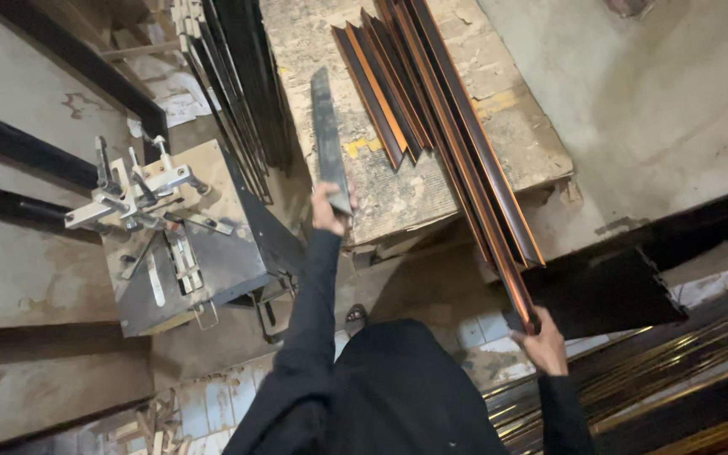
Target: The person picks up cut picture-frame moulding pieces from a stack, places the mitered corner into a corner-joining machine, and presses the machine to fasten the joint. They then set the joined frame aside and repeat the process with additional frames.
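While my left hand (329,206) grips a short dark strip (328,139) over the worktop (431,181), my right hand (541,341) clasps the long copper-edged moulding (473,168) lying across that worktop

We identify a framing workshop: long moulding strips (457,143) lie stacked on a worn surface (398,181), beside a metal clamping jig (141,198) and bare concrete floor (667,101).

The person wears a plain black long-sleeved garment, loose over the body. Both sleeves are narrow and reach the wrists, leaving the left hand (328,209) and right hand (543,344) bare, without gloves or rings showing.
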Available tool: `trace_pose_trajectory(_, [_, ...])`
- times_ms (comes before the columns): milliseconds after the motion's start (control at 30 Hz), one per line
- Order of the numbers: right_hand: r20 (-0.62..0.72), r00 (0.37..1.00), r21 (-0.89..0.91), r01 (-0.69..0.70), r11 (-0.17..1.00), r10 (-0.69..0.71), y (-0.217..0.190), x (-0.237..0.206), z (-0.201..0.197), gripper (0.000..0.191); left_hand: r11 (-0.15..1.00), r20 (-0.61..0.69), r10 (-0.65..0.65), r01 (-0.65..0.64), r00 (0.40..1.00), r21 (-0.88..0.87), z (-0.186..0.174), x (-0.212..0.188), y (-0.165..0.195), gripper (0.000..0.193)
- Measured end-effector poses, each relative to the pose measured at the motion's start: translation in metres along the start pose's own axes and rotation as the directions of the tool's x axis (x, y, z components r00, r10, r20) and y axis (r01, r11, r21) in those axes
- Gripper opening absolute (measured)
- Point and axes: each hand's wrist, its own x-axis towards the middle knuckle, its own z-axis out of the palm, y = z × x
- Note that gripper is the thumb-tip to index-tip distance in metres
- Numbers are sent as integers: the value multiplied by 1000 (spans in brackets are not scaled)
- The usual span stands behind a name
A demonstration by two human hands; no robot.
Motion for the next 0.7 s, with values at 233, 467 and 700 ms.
trace_pose_trajectory(233, [-89, 971, 253, 237, 938, -221, 34, -49, 26, 70, 999, 7, 29, -29, 1000, 40, -45, -101, -72, 67])
trace_pose_trajectory(467, [-66, 944, 446, 318, 837, -323, 11, -48, 38, 65, 913, 52, 132, -142, 990, 383, -31, -196, -72, 64])
trace_pose_trajectory(700, [-129, 769, 563, 577, 592, -627, -122, 21, 70, 66, 656, 47, 398, -319, 916, 684, -19, -326, -64, 71])
